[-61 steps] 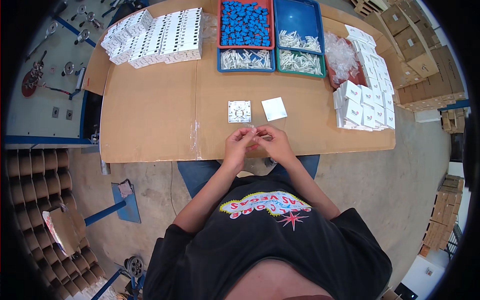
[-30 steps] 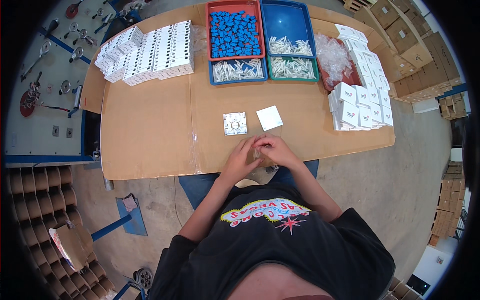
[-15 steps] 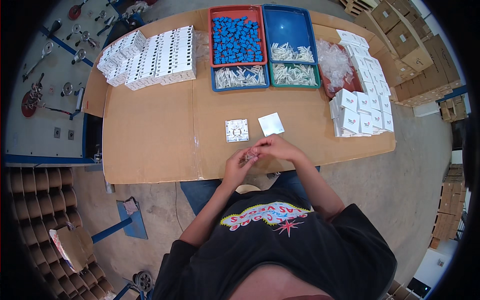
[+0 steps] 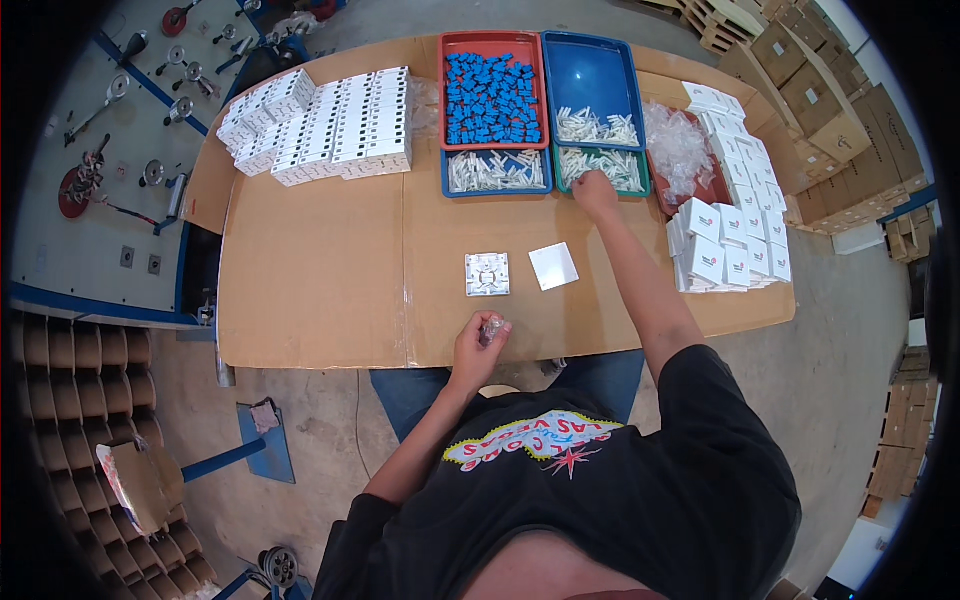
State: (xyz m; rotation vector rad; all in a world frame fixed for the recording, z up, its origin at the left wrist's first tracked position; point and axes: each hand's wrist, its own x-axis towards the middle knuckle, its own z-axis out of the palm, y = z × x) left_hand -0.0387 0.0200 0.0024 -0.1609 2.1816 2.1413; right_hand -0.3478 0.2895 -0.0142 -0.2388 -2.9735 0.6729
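White boxes (image 4: 375, 125) back L; L hand (image 4: 475, 348) nr front edge, curled round clear plastic bag (image 4: 491, 331); square base (image 4: 487, 274) behind it; red tray (image 4: 490, 44) w/ blue parts (image 4: 493, 100); white cover (image 4: 554, 266); R hand (image 4: 595, 192) at green tray's (image 4: 636, 194) white pcs (image 4: 620, 174), can't tell grip; white packs (image 4: 706, 258). Cardboard-topped table (image 4: 310, 260), concrete floor (image 4: 325, 420), cartons (image 4: 800, 75) far R.
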